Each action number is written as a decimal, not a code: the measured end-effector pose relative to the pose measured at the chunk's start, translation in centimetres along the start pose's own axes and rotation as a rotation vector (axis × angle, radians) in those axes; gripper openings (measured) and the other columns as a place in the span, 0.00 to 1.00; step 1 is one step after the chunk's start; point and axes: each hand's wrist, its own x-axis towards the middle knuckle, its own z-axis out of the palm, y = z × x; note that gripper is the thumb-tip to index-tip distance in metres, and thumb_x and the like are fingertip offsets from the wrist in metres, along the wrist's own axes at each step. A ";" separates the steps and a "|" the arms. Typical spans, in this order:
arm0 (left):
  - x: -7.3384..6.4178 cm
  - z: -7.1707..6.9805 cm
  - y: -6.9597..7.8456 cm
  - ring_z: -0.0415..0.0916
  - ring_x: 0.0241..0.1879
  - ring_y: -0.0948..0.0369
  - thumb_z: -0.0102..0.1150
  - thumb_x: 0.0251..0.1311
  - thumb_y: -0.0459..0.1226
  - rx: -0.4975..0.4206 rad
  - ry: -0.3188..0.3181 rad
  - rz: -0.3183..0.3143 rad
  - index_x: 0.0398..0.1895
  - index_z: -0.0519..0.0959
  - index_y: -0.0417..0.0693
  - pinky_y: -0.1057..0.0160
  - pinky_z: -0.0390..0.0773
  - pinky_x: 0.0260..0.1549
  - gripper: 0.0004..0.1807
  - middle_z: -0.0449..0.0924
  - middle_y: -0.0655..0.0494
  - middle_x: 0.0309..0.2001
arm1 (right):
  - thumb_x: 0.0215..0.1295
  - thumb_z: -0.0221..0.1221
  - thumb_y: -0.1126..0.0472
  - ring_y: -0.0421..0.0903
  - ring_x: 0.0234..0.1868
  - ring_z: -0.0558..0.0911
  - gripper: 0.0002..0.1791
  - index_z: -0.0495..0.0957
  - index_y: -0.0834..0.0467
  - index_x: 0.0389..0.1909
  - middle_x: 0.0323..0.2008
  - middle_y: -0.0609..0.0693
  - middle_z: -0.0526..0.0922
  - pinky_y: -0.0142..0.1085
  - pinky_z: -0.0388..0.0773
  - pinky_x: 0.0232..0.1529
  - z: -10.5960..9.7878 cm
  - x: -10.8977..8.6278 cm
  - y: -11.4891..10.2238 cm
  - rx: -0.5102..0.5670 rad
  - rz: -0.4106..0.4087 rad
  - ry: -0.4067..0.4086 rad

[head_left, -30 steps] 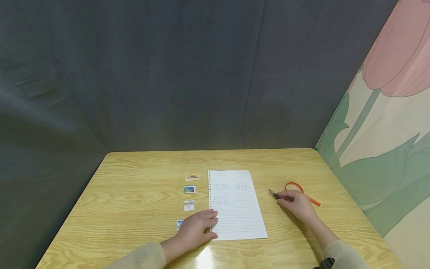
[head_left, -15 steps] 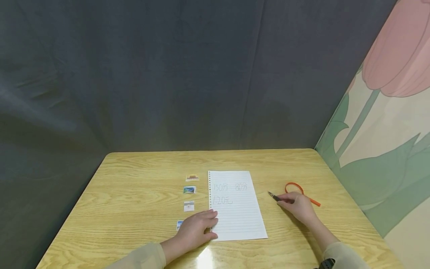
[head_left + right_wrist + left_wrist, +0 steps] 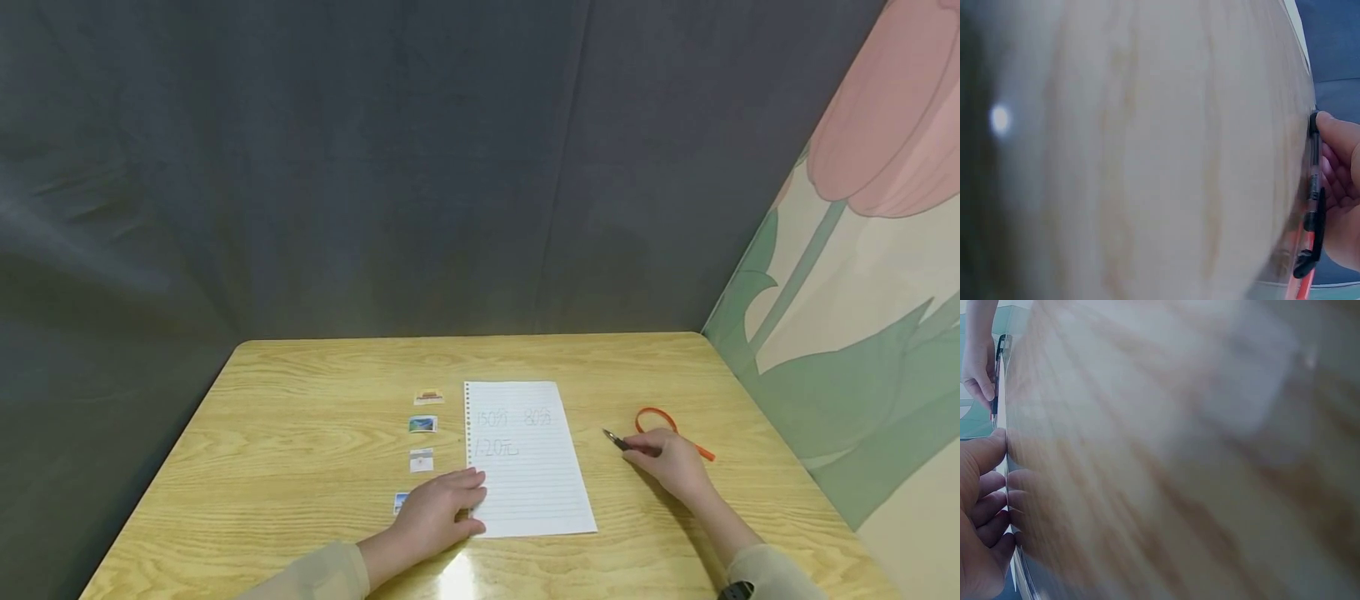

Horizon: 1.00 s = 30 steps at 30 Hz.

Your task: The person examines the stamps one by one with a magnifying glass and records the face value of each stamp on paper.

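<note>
My left hand (image 3: 438, 508) rests with extended fingers on the lower left edge of a lined, hole-punched sheet of paper (image 3: 536, 492). Handwritten figures fill its upper lines. Beside that hand, a blue stamp (image 3: 401, 502) is partly covered. My right hand (image 3: 669, 464) pinches a pen (image 3: 617, 441) low over the table to the right of the sheet, the tip pointing left and away from me. In the right wrist view the pen (image 3: 1314, 175) shows a clear barrel and black clip. Just behind the right hand lies an orange ring with a straight handle (image 3: 705, 452), like a magnifying glass.
Left of the sheet, a column of stamps holds a yellowish one (image 3: 429, 397), a green-blue one (image 3: 423, 424) and a pale one (image 3: 422, 460). The wooden table (image 3: 315, 417) meets a dark curtain (image 3: 420, 183) at the back and a flower-painted wall (image 3: 840, 383) at right.
My right hand has shifted slightly to the right and toward me, carrying the pen. The left hand, sheet and stamps keep their places.
</note>
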 end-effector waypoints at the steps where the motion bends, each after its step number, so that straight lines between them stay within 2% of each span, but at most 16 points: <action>1: 0.0 0.0 0.0 0.72 0.63 0.58 0.70 0.55 0.49 -0.001 0.003 0.003 0.20 0.63 0.56 0.58 0.76 0.58 0.23 0.77 0.54 0.62 | 0.54 0.73 0.64 0.41 0.34 0.80 0.09 0.88 0.57 0.38 0.35 0.48 0.85 0.32 0.79 0.34 -0.1 0.0 0.1 0.014 0.001 0.004; 6: 0.0 0.1 -0.1 0.73 0.62 0.57 0.71 0.55 0.49 0.003 0.015 0.017 0.20 0.64 0.56 0.58 0.76 0.58 0.23 0.78 0.53 0.61 | 0.59 0.70 0.62 0.39 0.34 0.79 0.11 0.87 0.60 0.42 0.39 0.52 0.85 0.30 0.79 0.33 -1.1 0.3 0.5 0.073 0.054 0.026; 11: 0.0 0.1 0.0 0.73 0.62 0.57 0.70 0.55 0.49 0.003 0.012 0.014 0.19 0.63 0.56 0.58 0.76 0.58 0.24 0.78 0.53 0.61 | 0.62 0.68 0.58 0.39 0.33 0.76 0.15 0.85 0.63 0.46 0.40 0.57 0.83 0.30 0.76 0.30 -2.7 0.4 1.1 0.058 0.121 0.057; 17: 0.0 0.1 -0.1 0.73 0.62 0.58 0.70 0.55 0.49 0.008 0.014 0.013 0.19 0.63 0.56 0.58 0.76 0.58 0.24 0.77 0.53 0.61 | 0.63 0.68 0.60 0.44 0.35 0.79 0.17 0.83 0.66 0.48 0.37 0.58 0.84 0.31 0.76 0.30 -4.0 0.3 2.2 0.018 0.113 0.099; 22: 0.0 0.1 -0.1 0.73 0.62 0.58 0.70 0.55 0.49 0.005 0.017 0.019 0.19 0.63 0.57 0.59 0.76 0.58 0.24 0.78 0.53 0.61 | 0.63 0.68 0.58 0.53 0.39 0.82 0.22 0.80 0.69 0.53 0.41 0.62 0.83 0.30 0.77 0.33 -4.5 -0.1 3.6 0.015 0.148 0.067; 26: 0.1 0.1 -0.2 0.73 0.62 0.58 0.70 0.55 0.49 0.006 0.019 0.023 0.19 0.63 0.57 0.59 0.76 0.58 0.23 0.78 0.53 0.61 | 0.63 0.68 0.56 0.50 0.39 0.82 0.25 0.79 0.70 0.55 0.43 0.63 0.84 0.28 0.76 0.36 -4.6 -0.4 4.3 0.018 0.168 0.042; 30: 0.1 0.0 -0.1 0.74 0.62 0.57 0.71 0.55 0.48 -0.001 0.030 0.029 0.19 0.63 0.56 0.58 0.76 0.57 0.24 0.78 0.53 0.61 | 0.65 0.66 0.53 0.52 0.41 0.82 0.27 0.78 0.69 0.56 0.46 0.64 0.83 0.32 0.76 0.39 -4.7 -0.6 4.7 0.003 0.183 0.002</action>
